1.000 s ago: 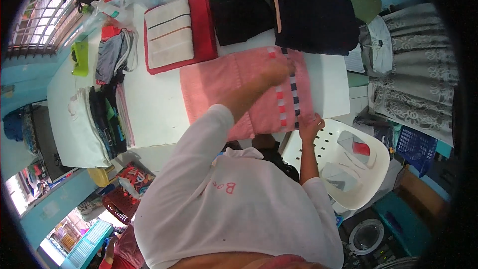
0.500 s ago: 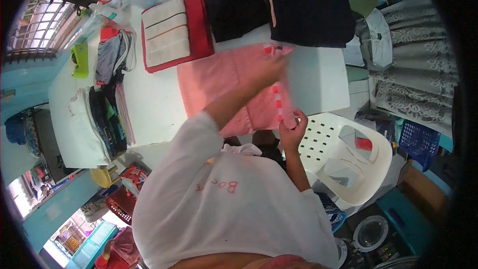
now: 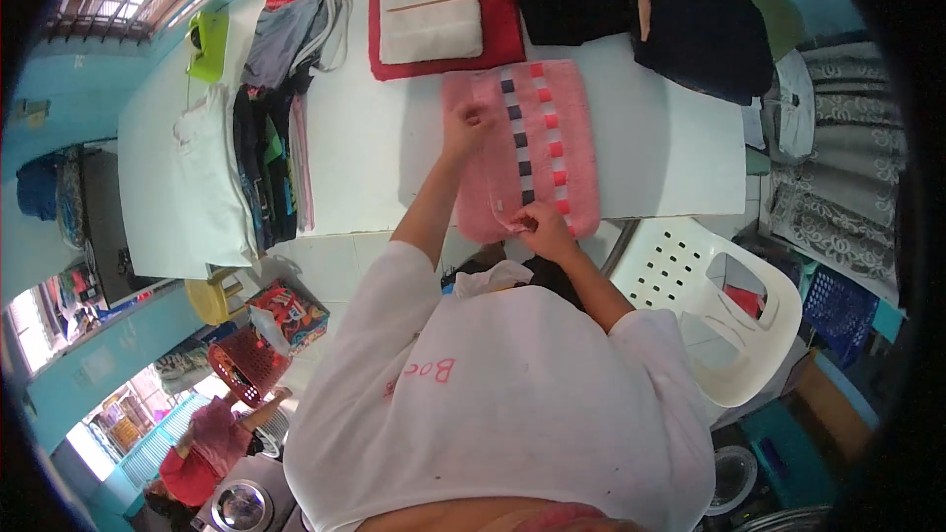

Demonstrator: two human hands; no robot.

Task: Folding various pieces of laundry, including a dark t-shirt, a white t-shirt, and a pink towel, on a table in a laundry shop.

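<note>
Folded pink towel (image 3: 539, 167) lies on the white worktop (image 3: 680, 158) at its near edge, roughly mid-length; two checked bands, one dark and one red, run near to far across its top. Left hand (image 3: 467, 124): over the towel's left part, fingers curled in, knuckles toward the far side, forearm rising from near left; cannot tell whether this grip has cloth in it. Right hand (image 3: 544, 229): at the towel's near side, forearm angled in from near right, fingertips pinching the fold at the near edge. Elbows are bent and spread, hands staggered, left the farther one. Edges: the towel's near side meets the worktop's near edge and seems to overhang it slightly. Far side sits close up to a red cloth (image 3: 501, 0) bearing a cream cloth (image 3: 431, 5); contact cannot be told. A black cloth (image 3: 572, 0) lies far right of these, a larger navy cloth (image 3: 705, 30) beyond it toward the right end. Open room: bare worktop between towel and right end; another strip on the left, as far as the dark clothes (image 3: 258, 167). White chair (image 3: 698, 248) stands just off the near right edge, beside the right forearm.
</note>
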